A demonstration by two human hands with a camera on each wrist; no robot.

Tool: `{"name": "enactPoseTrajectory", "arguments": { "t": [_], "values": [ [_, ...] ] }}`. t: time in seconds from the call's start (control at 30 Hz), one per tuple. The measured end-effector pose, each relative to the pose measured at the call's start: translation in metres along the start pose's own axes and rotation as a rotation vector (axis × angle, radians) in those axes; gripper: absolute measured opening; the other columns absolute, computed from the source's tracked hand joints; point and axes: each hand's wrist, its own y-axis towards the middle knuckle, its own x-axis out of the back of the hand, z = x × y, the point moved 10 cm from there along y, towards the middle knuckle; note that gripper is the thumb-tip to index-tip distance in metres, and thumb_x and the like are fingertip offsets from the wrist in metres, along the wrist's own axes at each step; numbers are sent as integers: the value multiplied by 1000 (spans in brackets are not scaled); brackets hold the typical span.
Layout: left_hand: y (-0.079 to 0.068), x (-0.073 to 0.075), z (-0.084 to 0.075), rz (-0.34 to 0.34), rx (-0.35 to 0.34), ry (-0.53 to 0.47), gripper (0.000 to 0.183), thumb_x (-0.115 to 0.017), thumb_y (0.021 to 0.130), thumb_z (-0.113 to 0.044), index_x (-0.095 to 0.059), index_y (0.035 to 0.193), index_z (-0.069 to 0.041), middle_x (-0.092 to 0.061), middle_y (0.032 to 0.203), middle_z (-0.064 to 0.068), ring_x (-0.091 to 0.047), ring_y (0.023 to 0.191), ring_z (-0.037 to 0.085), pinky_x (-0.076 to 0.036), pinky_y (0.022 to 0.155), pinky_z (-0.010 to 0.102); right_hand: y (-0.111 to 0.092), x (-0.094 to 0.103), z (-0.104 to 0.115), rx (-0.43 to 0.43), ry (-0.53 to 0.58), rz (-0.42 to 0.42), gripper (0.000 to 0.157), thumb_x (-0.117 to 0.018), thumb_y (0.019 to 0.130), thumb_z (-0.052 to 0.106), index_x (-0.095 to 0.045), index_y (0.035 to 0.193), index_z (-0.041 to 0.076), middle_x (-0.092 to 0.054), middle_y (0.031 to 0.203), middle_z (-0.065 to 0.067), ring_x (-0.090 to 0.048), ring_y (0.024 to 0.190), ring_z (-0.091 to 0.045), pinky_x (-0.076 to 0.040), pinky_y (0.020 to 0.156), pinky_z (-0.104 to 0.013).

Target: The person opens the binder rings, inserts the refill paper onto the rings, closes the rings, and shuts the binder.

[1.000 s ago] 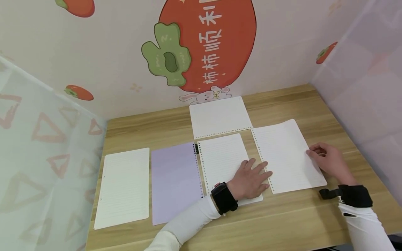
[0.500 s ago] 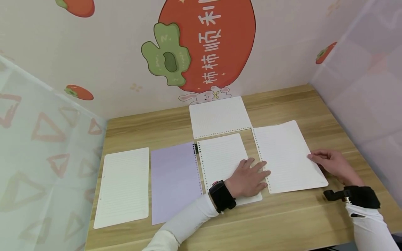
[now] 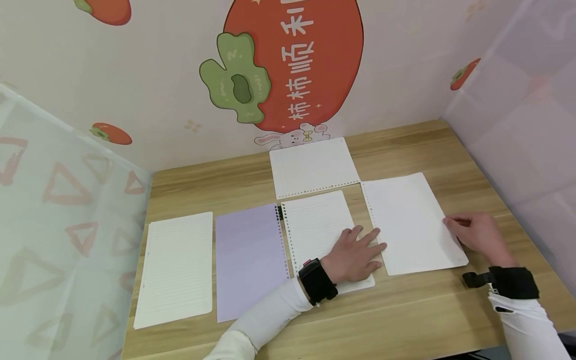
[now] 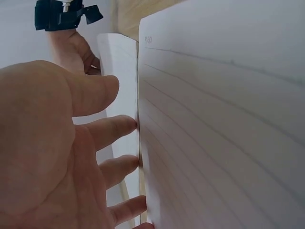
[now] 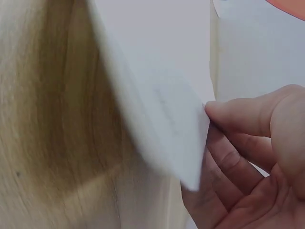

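My right hand (image 3: 479,235) pinches the right edge of a white loose-leaf sheet (image 3: 407,225), whose punched holes run down its left side. In the right wrist view, the thumb (image 5: 238,114) lies on the sheet's edge with the fingers behind it, and a corner of the paper (image 5: 167,95) is lifted off the table. My left hand (image 3: 353,256) lies flat with spread fingers over another lined sheet (image 3: 315,215). Its fingertips reach the holed edge of the pinched sheet. Left of the lined sheet is a purple cover (image 3: 249,260) with a punched edge.
A small black piece (image 3: 280,212) shows between the purple cover and the lined sheet. Another holed sheet (image 3: 315,167) lies sideways at the back, by the printed wall (image 3: 396,65). Cream lined paper (image 3: 177,270) sits at the left of the wooden table (image 3: 405,310).
My right hand has shifted slightly right along the sheet's edge, and its fingers look less bunched. The left hand stays nearly where it was. The view has drifted a little.
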Motion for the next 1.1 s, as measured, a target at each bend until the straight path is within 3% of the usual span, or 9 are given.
{"name": "enactPoseTrajectory", "arguments": {
  "t": [0.13, 0.4, 0.53, 0.7, 0.8, 0.93, 1.1],
  "values": [
    [0, 0, 1, -2, 6, 6, 56, -31, 107, -54, -38, 161, -39, -24, 172, -5, -29, 152, 27, -32, 116, 42, -1, -1, 2, -3, -6, 3, 48, -70, 96, 37, -77, 109, -8, -76, 96, -24, -64, 76, -11, -48, 60, -27],
    [-2, -1, 0, -2, 5, -29, 56, -32, 108, -54, -38, 161, -39, -23, 172, -4, -28, 153, 27, -30, 118, 42, -3, -3, 1, -13, -6, 15, 45, -67, 98, 36, -75, 108, -8, -74, 94, -20, -61, 78, -18, -46, 59, -28],
    [-3, -1, 0, -4, 8, -35, 56, -33, 108, -53, -39, 161, -38, -25, 172, -3, -28, 153, 28, -30, 118, 43, -5, -3, -2, -31, 2, 27, 49, -67, 98, 38, -75, 111, -9, -74, 95, -21, -61, 76, -15, -47, 60, -29],
    [-4, 1, -1, -14, 10, -22, 56, -33, 107, -54, -39, 161, -37, -27, 171, -2, -29, 152, 28, -29, 118, 43, -6, 1, -10, -55, 28, 6, 51, -69, 96, 39, -76, 112, -9, -76, 94, -21, -58, 68, -2, -48, 57, -26],
    [-4, 2, -1, -18, 7, -29, 56, -33, 107, -54, -40, 160, -35, -28, 171, -2, -29, 152, 29, -29, 119, 43, -7, 3, -19, -74, 87, 9, 51, -70, 96, 39, -75, 114, -8, -77, 89, -5, -58, 67, 4, -49, 57, -24],
    [-4, 5, 1, -43, 1, -85, 58, -34, 107, -52, -40, 161, -31, -28, 170, -1, -29, 151, 29, -29, 119, 43, -9, 0, -31, -110, 210, 81, 57, -68, 97, 41, -68, 124, -10, -67, 89, 24, -60, 76, 9, -52, 62, -20],
    [-1, 13, 12, -127, 43, -297, 65, -38, 107, -49, -34, 163, -17, -31, 168, 5, -33, 148, 29, -33, 117, 44, -14, -7, -44, -176, 275, 181, 65, -65, 97, 47, -62, 133, -6, -61, 94, 32, -59, 83, 11, -51, 68, -19]
  ]
}}
